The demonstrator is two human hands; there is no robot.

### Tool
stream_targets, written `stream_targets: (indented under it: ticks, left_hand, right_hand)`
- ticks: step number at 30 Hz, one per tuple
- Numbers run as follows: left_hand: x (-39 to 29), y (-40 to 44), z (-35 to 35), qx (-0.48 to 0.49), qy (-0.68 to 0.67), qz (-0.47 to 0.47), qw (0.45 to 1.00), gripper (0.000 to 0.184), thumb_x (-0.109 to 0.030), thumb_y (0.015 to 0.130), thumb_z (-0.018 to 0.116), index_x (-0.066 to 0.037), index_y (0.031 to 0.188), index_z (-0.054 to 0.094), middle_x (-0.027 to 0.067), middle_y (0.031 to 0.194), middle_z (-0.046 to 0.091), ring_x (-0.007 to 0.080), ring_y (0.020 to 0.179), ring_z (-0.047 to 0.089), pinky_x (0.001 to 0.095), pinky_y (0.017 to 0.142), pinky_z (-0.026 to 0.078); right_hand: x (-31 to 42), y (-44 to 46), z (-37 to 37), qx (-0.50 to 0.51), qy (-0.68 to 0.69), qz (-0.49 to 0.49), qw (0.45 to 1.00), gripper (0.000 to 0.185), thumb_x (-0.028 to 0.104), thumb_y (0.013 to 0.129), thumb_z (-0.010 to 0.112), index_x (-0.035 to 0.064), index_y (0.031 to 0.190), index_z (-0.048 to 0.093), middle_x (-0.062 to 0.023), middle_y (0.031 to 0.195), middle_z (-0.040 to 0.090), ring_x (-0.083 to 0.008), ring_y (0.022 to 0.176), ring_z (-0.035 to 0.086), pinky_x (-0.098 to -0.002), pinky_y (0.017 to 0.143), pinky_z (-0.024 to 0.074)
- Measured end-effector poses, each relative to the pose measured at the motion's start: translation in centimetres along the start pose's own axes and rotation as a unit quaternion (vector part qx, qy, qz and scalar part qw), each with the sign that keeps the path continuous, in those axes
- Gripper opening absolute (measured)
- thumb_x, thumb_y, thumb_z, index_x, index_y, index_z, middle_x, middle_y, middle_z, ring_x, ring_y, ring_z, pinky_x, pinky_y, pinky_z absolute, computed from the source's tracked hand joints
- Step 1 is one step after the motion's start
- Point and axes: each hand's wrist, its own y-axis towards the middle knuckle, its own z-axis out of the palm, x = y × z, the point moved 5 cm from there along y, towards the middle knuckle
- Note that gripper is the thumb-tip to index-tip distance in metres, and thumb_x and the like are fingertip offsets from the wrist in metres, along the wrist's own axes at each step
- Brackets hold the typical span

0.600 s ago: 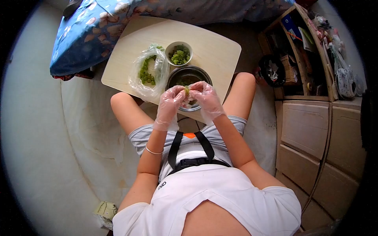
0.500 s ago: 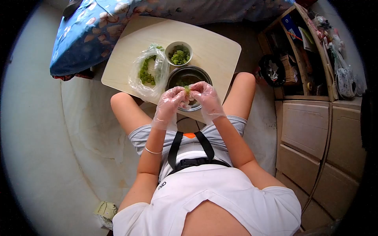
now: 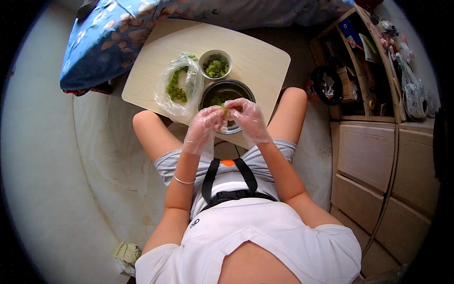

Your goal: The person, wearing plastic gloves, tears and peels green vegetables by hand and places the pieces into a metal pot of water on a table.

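My left hand (image 3: 204, 127), in a clear plastic glove, is closed with its fingertips on a small green grape (image 3: 224, 107). From the other side my gloved right hand (image 3: 249, 122) pinches at the same grape. Both hands are over the near part of a metal basin (image 3: 252, 94), which has some green bits and dark liquid inside; my fingers hide part of it. Behind the basin is a white bowl (image 3: 202, 58) holding green pieces (image 3: 216, 68). Left of it lies an open clear plastic bag (image 3: 163, 97) with green grapes (image 3: 177, 92) in it.
A low pale table (image 3: 257, 57) carries these things between my knees. A bed with a blue flowered cover (image 3: 106, 42) stands behind it. On the right are a wooden shelf (image 3: 362, 71), a black-lined bin (image 3: 326, 85) and cabinets (image 3: 364, 151).
My right hand has shifted slightly to the right and turned a little, and my fingertips have moved on the grape. The bag, bowl and basin stay put.
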Motion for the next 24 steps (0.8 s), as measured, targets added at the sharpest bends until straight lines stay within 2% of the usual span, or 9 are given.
stream_targets:
  ticks: [2,3,5,8,15,18,20,21,24]
  left_hand:
    - [-0.2,0.1,-0.3,-0.011,-0.009,0.029,0.999,0.020,-0.019,0.092,0.061,-0.001,0.100,0.062,0.0009,0.079,0.060,0.0078,0.064,0.054,0.0230,0.058,0.047]
    - [-0.2,0.1,-0.3,-0.011,-0.009,0.029,0.999,0.020,-0.019,0.092,0.061,-0.001,0.100,0.062,0.0009,0.079,0.060,0.0078,0.064,0.054,0.0230,0.058,0.047]
    - [-0.3,0.0,-0.4,-0.022,-0.023,0.038,0.999,0.016,-0.017,0.092,0.060,-0.002,0.095,0.063,0.0023,0.080,0.061,0.0075,0.067,0.054,0.0238,0.062,0.049]
    - [-0.3,0.1,-0.2,-0.018,0.009,0.054,0.998,0.014,-0.016,0.092,0.060,-0.002,0.095,0.062,0.0018,0.080,0.061,0.0074,0.066,0.053,0.0242,0.062,0.048]
    - [-0.3,0.0,-0.1,-0.014,0.022,0.066,0.997,0.014,-0.015,0.092,0.060,-0.002,0.092,0.062,0.0009,0.079,0.060,0.0075,0.065,0.052,0.0241,0.062,0.047]
    - [-0.5,-0.1,0.1,0.001,0.058,0.087,0.994,0.015,-0.016,0.093,0.059,-0.002,0.092,0.063,0.0011,0.079,0.060,0.0075,0.066,0.053,0.0237,0.062,0.047]
    - [-0.8,-0.6,0.4,-0.029,0.064,0.074,0.995,0.017,-0.018,0.094,0.059,-0.001,0.094,0.064,0.0013,0.079,0.061,0.0078,0.067,0.053,0.0237,0.063,0.047]
    - [-0.7,-0.6,0.2,-0.029,0.064,0.074,0.995,0.017,-0.018,0.094,0.059,-0.001,0.094,0.064,0.0013,0.079,0.061,0.0078,0.067,0.053,0.0237,0.063,0.047]
    - [-0.5,-0.4,0.1,-0.006,0.036,0.072,0.997,0.020,-0.019,0.094,0.058,0.000,0.096,0.064,0.0022,0.080,0.062,0.0081,0.068,0.056,0.0242,0.063,0.049]
  right_hand:
    - [1.5,-0.4,0.0,-0.022,-0.144,-0.116,0.983,0.012,-0.001,0.084,0.060,-0.0008,0.094,0.065,-0.0104,0.090,0.065,-0.0194,0.084,0.063,-0.0288,0.078,0.0505]
    - [1.8,-0.6,0.1,-0.021,-0.144,-0.116,0.983,0.012,-0.001,0.084,0.060,-0.0008,0.094,0.065,-0.0104,0.090,0.065,-0.0194,0.084,0.063,-0.0288,0.078,0.0505]
    - [3.4,-1.3,0.5,-0.025,-0.254,-0.187,0.949,0.013,0.000,0.081,0.062,-0.0008,0.094,0.066,-0.0148,0.091,0.065,-0.0271,0.085,0.064,-0.0337,0.077,0.0508]
    - [4.1,-1.5,1.1,-0.015,-0.296,-0.204,0.933,0.016,0.001,0.080,0.063,-0.0007,0.096,0.066,-0.0159,0.091,0.065,-0.0303,0.086,0.064,-0.0368,0.078,0.0507]
    - [3.3,-1.1,1.0,-0.011,-0.270,-0.191,0.944,0.017,0.001,0.080,0.062,-0.0011,0.096,0.067,-0.0161,0.090,0.066,-0.0299,0.085,0.065,-0.0359,0.077,0.0514]
    - [2.6,-0.9,0.8,-0.016,-0.248,-0.166,0.954,0.017,0.001,0.080,0.061,-0.0019,0.095,0.067,-0.0155,0.088,0.067,-0.0265,0.080,0.066,-0.0334,0.075,0.0521]
    - [0.3,-0.2,0.2,0.011,-0.158,-0.090,0.983,0.016,0.000,0.085,0.059,-0.0040,0.100,0.065,-0.0083,0.090,0.067,-0.0119,0.081,0.063,-0.0239,0.074,0.0511]
    - [0.5,-0.2,0.2,0.011,-0.158,-0.090,0.983,0.016,0.000,0.085,0.059,-0.0040,0.100,0.065,-0.0083,0.090,0.067,-0.0119,0.081,0.063,-0.0239,0.074,0.0511]
    - [0.3,-0.2,0.0,0.001,-0.037,-0.011,0.999,0.013,0.003,0.085,0.058,-0.0033,0.094,0.065,-0.0072,0.086,0.067,-0.0103,0.075,0.061,-0.0234,0.067,0.0499]
